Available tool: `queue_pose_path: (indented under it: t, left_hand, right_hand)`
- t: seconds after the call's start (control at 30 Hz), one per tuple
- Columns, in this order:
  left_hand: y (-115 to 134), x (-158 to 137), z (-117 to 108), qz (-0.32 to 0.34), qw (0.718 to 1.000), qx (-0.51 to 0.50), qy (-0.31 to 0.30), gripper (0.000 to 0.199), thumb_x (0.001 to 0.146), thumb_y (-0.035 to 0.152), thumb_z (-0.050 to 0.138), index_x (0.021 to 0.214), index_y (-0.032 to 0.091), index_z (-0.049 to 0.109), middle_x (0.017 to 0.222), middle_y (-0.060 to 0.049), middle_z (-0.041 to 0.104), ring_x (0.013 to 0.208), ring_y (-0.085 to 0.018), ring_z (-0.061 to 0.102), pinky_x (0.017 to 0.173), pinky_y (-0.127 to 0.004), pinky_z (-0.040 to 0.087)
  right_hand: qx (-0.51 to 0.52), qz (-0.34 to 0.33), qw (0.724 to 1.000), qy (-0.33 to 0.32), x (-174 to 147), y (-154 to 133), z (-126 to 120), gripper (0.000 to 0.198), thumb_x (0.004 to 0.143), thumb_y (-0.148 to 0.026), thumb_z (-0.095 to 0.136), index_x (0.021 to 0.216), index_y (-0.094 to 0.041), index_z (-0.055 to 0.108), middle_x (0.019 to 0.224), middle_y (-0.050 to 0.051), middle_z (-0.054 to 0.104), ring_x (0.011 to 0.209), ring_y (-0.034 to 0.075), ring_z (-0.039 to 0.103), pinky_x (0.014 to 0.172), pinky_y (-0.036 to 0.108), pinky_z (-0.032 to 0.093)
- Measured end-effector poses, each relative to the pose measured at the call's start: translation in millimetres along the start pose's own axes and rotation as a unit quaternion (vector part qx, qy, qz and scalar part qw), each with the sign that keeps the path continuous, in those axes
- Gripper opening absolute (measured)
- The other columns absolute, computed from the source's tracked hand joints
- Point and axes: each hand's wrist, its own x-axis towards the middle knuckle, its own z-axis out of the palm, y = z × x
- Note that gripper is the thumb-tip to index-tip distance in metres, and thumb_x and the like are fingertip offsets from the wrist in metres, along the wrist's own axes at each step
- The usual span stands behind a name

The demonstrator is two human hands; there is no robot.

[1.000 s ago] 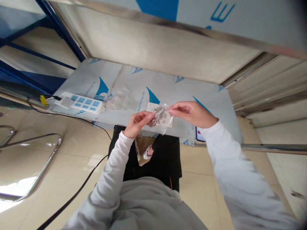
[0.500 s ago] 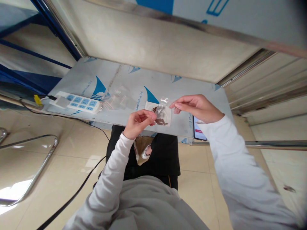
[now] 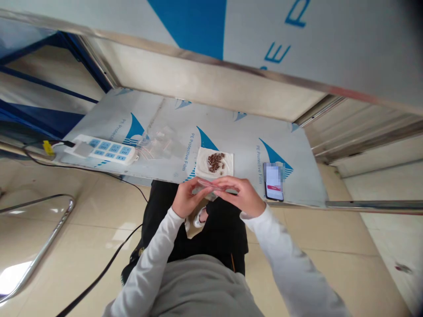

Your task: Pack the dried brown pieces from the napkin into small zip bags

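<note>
In front of the table's near edge, my left hand (image 3: 187, 199) and my right hand (image 3: 243, 193) meet, fingertips close together. Between them both hands pinch a small clear zip bag (image 3: 205, 183), partly covered by the fingers. Whether anything lies inside it is too small to tell. Just beyond my fingers, a white sheet (image 3: 202, 164), which looks like tissue or cloth, lies flat on the table. A loose pile of small brown capsule-like pieces (image 3: 215, 162) rests on it.
More clear zip bags (image 3: 158, 143) lie on the film-covered table (image 3: 172, 119) to the left. Beside them sits a white power strip (image 3: 110, 152) with a black cable. A phone (image 3: 273, 180) lies at the right. An overhead shelf (image 3: 247, 26) crosses above.
My hands have drawn closer together and back toward my body with the zip bag. The sheet and its brown pieces now show uncovered. The view has tilted, showing more of the upper shelf.
</note>
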Motion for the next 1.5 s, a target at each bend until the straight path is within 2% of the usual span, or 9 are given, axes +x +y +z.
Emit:
queue_pose_path:
  t: [0.13, 0.23, 0.47, 0.67, 0.77, 0.93, 1.17, 1.37, 1.5]
  left_hand:
    - [-17.3, -5.1, 0.1, -0.034, 0.996, -0.010, 0.076, 0.018, 0.079, 0.033, 0.070, 0.083, 0.016, 0.072, 0.084, -0.007, 0.075, 0.079, -0.019, 0.070, 0.076, -0.029, 0.054]
    - [-21.4, -2.2, -3.5, -0.021, 0.993, 0.000, 0.113, 0.016, 0.077, 0.032, 0.071, 0.082, 0.017, 0.072, 0.082, -0.005, 0.075, 0.077, -0.018, 0.070, 0.074, -0.028, 0.055]
    - [-16.5, 3.6, 0.0, 0.001, 0.990, 0.059, 0.132, 0.019, 0.078, 0.034, 0.070, 0.084, 0.017, 0.073, 0.084, -0.006, 0.075, 0.080, -0.019, 0.070, 0.076, -0.029, 0.055]
    - [-11.8, 8.2, 3.1, 0.010, 0.988, 0.082, 0.130, 0.017, 0.078, 0.033, 0.070, 0.086, 0.019, 0.073, 0.085, -0.006, 0.076, 0.081, -0.020, 0.071, 0.077, -0.029, 0.055]
    - [-6.8, 9.5, 5.0, 0.012, 0.990, 0.080, 0.117, 0.017, 0.078, 0.034, 0.070, 0.086, 0.019, 0.074, 0.086, -0.006, 0.076, 0.083, -0.020, 0.071, 0.080, -0.030, 0.055]
    - [6.4, 9.2, 9.1, 0.018, 0.993, 0.060, 0.101, 0.018, 0.078, 0.035, 0.071, 0.087, 0.020, 0.075, 0.088, -0.006, 0.077, 0.082, -0.020, 0.071, 0.080, -0.030, 0.055]
    - [10.4, 6.1, 9.9, 0.024, 0.993, 0.035, 0.106, 0.023, 0.074, 0.033, 0.075, 0.091, 0.019, 0.075, 0.090, -0.006, 0.077, 0.083, -0.021, 0.071, 0.081, -0.031, 0.055]
    - [8.0, 4.3, 11.9, 0.005, 0.990, -0.050, 0.128, 0.024, 0.075, 0.032, 0.073, 0.094, 0.018, 0.075, 0.095, -0.007, 0.076, 0.089, -0.021, 0.071, 0.086, -0.033, 0.054]
    - [17.0, 2.0, 13.4, -0.003, 0.987, -0.072, 0.146, 0.021, 0.078, 0.033, 0.070, 0.092, 0.019, 0.076, 0.092, -0.007, 0.076, 0.086, -0.021, 0.071, 0.083, -0.033, 0.056]
  right_hand:
    - [-0.155, 0.090, 0.977, 0.118, 22.1, 63.6, 4.8, 0.020, 0.088, -0.025, 0.054, 0.104, -0.018, 0.065, 0.098, 0.006, 0.071, 0.083, 0.016, 0.068, 0.076, 0.027, 0.053]
    - [-0.234, 0.130, 0.954, 0.133, 46.2, 100.7, 1.3, 0.017, 0.082, -0.017, 0.059, 0.096, -0.016, 0.068, 0.098, 0.010, 0.068, 0.084, 0.018, 0.065, 0.081, 0.031, 0.051]
    - [-0.285, 0.199, 0.927, 0.139, 69.3, 116.8, 12.6, 0.013, 0.079, -0.010, 0.057, 0.084, -0.016, 0.068, 0.091, 0.010, 0.069, 0.087, 0.020, 0.064, 0.084, 0.032, 0.048]
    - [-0.249, 0.180, 0.936, 0.170, 57.2, 78.8, 10.9, 0.014, 0.081, -0.016, 0.058, 0.092, -0.014, 0.067, 0.094, 0.011, 0.071, 0.079, 0.018, 0.063, 0.077, 0.031, 0.049]
    - [-0.153, 0.068, 0.970, 0.179, 35.4, 30.1, 5.1, 0.020, 0.087, -0.030, 0.057, 0.100, -0.018, 0.066, 0.097, 0.007, 0.070, 0.073, 0.015, 0.061, 0.068, 0.027, 0.050]
    - [-0.107, -0.114, 0.985, 0.067, 15.7, -26.4, -5.4, 0.009, 0.082, -0.022, 0.066, 0.090, -0.021, 0.070, 0.086, 0.003, 0.071, 0.071, 0.015, 0.059, 0.068, 0.027, 0.048]
    - [-0.212, -0.194, 0.957, -0.030, 25.5, -30.3, -12.7, 0.021, 0.094, -0.024, 0.052, 0.101, -0.019, 0.071, 0.094, 0.007, 0.067, 0.089, 0.019, 0.059, 0.081, 0.034, 0.049]
    - [-0.263, -0.181, 0.947, -0.020, 19.6, -35.6, -13.6, 0.027, 0.091, -0.034, 0.056, 0.110, -0.022, 0.070, 0.100, 0.011, 0.055, 0.098, 0.022, 0.056, 0.085, 0.038, 0.051]
    - [-0.188, -0.165, 0.968, 0.000, 16.6, -31.7, -13.8, 0.023, 0.087, -0.032, 0.062, 0.107, -0.024, 0.070, 0.118, 0.012, 0.056, 0.111, 0.023, 0.056, 0.094, 0.040, 0.050]
